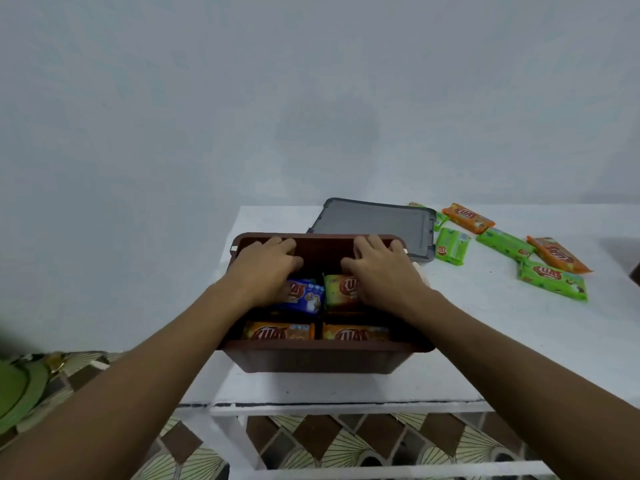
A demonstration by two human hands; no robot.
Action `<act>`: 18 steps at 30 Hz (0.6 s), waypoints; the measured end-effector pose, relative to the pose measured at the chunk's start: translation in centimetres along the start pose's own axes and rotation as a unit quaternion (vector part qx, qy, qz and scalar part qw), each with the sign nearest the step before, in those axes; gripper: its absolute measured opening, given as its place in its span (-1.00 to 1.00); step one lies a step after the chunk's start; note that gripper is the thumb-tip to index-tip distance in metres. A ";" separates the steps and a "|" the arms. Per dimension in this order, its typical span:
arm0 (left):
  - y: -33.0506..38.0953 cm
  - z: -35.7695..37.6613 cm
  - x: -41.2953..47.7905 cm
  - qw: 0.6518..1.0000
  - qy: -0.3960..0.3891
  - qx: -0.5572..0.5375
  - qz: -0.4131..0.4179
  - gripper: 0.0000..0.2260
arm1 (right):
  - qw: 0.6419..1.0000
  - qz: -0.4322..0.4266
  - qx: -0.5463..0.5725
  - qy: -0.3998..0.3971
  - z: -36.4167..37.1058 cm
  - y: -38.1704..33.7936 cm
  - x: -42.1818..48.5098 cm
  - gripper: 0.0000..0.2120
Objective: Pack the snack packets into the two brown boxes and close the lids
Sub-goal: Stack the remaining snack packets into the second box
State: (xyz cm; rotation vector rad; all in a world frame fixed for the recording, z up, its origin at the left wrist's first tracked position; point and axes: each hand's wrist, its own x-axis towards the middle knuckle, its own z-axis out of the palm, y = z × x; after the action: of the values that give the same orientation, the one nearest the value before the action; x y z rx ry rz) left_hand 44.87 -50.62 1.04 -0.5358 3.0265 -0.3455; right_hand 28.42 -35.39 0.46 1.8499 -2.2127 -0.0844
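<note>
An open brown box (322, 358) stands at the white table's near left corner. Inside lie a blue packet (306, 295), an orange-green packet (341, 289) and two orange packets (278, 332) (356, 334) along the near side. My left hand (265, 266) reaches into the box's far left part, fingers spread and pressing downward over the packets. My right hand (379, 268) does the same in the far right part. What lies under the fingers is hidden. A grey lid (377, 226) lies flat behind the box.
Loose green packets (450, 247) (552, 280) and orange packets (467, 218) (557, 254) are scattered on the white table (485, 334) to the right. A pale wall rises behind. Patterned floor tiles show below the table's front edge.
</note>
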 end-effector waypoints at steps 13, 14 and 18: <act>-0.6 0.5 0.2 0.988 -0.096 -0.097 -0.067 -0.50 | 0.996 0.008 0.030 -0.089 0.4 0.4 0.9 -0.57; -0.6 0.6 0.2 0.989 -0.091 -0.097 -0.067 -0.50 | 0.996 0.006 0.030 -0.088 0.4 0.4 0.9 -0.58; -0.6 0.7 0.3 0.989 -0.088 -0.099 -0.059 -0.52 | 0.993 -0.019 0.041 -0.111 0.3 1.0 1.0 -0.58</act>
State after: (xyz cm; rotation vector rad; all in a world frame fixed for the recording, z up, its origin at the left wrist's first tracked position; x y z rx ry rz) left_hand 44.89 -51.41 0.49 -0.7190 2.8798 -0.0003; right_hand 27.27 -36.23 0.52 2.0156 -2.3591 -0.2188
